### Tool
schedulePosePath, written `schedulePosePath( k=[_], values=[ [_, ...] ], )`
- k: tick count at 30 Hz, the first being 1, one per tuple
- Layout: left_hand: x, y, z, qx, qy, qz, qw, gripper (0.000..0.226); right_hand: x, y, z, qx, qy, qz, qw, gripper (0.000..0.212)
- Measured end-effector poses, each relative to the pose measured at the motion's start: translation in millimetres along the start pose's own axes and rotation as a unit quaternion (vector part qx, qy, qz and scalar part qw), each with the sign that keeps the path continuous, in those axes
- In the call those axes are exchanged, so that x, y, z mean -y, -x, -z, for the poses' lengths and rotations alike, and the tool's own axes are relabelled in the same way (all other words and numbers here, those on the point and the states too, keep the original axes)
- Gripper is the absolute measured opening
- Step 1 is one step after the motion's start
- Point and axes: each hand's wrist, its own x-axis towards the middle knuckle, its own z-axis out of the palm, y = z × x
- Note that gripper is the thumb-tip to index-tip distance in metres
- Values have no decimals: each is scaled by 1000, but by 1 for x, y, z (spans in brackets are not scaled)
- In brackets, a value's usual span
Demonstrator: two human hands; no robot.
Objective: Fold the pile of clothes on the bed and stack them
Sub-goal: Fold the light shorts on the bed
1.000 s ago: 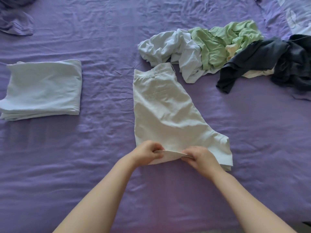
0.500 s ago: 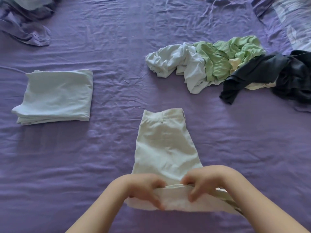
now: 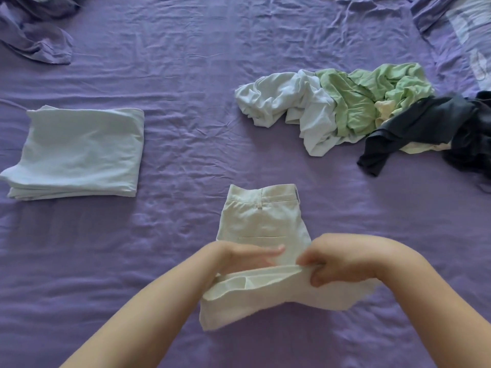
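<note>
On wrinkled purple sheet (image 3: 186,75): right hand (image 3: 342,258) pinches cream shorts (image 3: 255,219) hem; left hand (image 3: 247,257) flat, fingers straight, on shorts.

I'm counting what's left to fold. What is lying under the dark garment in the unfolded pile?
A pale cream piece pokes out below the dark garment, and another cream bit shows at its upper-left edge beside the green garment. How far the cream cloth runs underneath is covered, as is anything else.

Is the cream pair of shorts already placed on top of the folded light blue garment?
No. The cream shorts lie apart on the purple sheet, right of the folded light blue garment, with their hem in both hands.
</note>
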Motion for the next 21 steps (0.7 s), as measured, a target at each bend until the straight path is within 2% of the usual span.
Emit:
schedulePosePath(
  k=[3,5,7,9,10,12,14,17,18,20,21],
  values=[
    [-5,29,14,-8,96,-47,994,90,-12,-17,10,-84,2,-30,996,8],
    [-13,58,15,-71,105,-69,990,88,-18,-29,19,-152,-15,-29,988,11],
    [-21,85,18,-111,80,-106,985,72,-23,-42,28,-210,-31,-29,977,12],
    [-28,105,25,-177,-23,-119,977,50,-29,-54,36,-248,-30,-46,967,6],
    [-30,111,31,-232,-101,-102,962,55,-31,-61,39,-262,-20,-58,963,7],
    [-32,114,41,-335,-239,-61,909,62,-35,-74,45,-292,1,-65,954,13],
    [-33,112,51,-423,-343,-43,838,48,-41,-84,51,-324,33,-75,942,23],
    [-29,99,66,-545,-386,-47,743,32,-55,-101,55,-386,77,-94,914,36],
    [-26,90,72,-578,-411,-62,703,29,-61,-109,55,-420,95,-88,898,39],
    [-22,70,81,-656,-477,-83,579,23,-75,-125,50,-491,148,-61,857,49],
    [-21,60,84,-695,-483,-93,525,28,-78,-130,49,-498,160,-57,850,54]
  ],
)
